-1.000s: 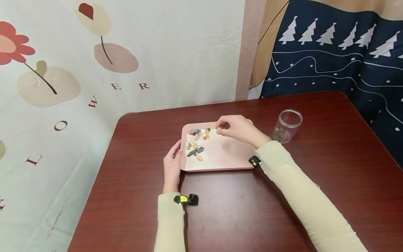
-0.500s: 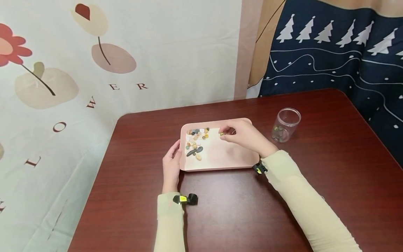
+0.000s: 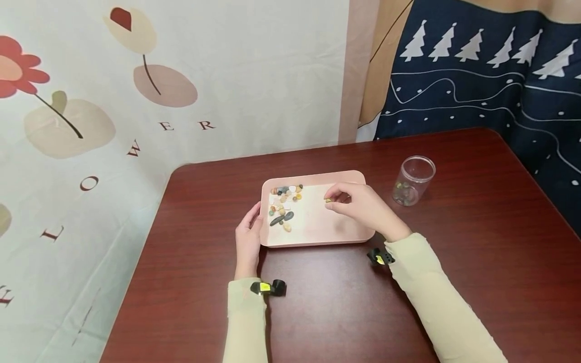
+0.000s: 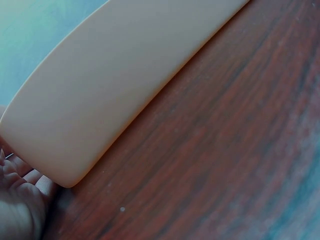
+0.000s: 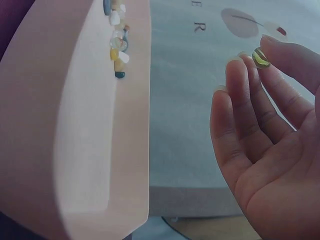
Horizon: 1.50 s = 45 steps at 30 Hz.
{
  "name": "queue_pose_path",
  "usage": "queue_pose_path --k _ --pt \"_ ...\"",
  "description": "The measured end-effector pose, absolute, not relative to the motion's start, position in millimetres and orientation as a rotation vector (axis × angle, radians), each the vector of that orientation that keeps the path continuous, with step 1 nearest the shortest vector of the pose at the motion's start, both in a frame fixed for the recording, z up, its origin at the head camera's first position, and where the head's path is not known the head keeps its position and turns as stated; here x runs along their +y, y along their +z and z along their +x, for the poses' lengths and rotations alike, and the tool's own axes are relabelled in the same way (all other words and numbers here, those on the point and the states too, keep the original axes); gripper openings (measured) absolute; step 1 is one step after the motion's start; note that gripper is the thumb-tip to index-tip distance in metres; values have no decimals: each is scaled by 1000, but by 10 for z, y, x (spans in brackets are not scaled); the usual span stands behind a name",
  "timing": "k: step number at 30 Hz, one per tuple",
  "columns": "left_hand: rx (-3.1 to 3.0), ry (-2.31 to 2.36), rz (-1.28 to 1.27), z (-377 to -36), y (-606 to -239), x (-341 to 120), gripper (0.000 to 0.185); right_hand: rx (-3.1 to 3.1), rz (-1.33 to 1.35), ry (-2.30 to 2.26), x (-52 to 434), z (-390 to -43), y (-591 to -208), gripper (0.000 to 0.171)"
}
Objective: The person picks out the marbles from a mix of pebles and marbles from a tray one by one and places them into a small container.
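The small stone is pinched between the thumb and fingertips of the right hand, just above the pink tray. In the right wrist view it is seen as a shiny yellow-green pebble at the very tips of the fingers.

The brown table is under the tray. The tray's left edge is touched by the left hand, with its fingers laid flat and loose along the rim. A clear jar stands to the right of the tray, a little apart, with a few stones seen inside. A heap of pebbles is kept in the tray's far left part.

The stone is judged to be hard, light and smooth, so it may slip; it is best held by its two wider sides with a gentle pinch
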<state>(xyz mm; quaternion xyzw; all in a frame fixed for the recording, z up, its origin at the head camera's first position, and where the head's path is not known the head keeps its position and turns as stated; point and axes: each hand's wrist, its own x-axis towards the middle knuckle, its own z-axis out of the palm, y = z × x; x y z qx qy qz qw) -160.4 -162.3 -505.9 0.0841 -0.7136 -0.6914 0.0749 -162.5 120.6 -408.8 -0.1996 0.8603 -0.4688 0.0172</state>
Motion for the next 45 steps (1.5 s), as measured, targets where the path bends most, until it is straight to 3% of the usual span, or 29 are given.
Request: queue_pose_path --k 23,45 --pt "-2157 -2076 237 -1623 -5082 -1633 32 2669 -352 -1623 1451 -1488 -4182 24" --pt "-2183 -2025 242 -1605 -5072 -1641 32 2774 -369 -1606 1552 -1405 -4096 27"
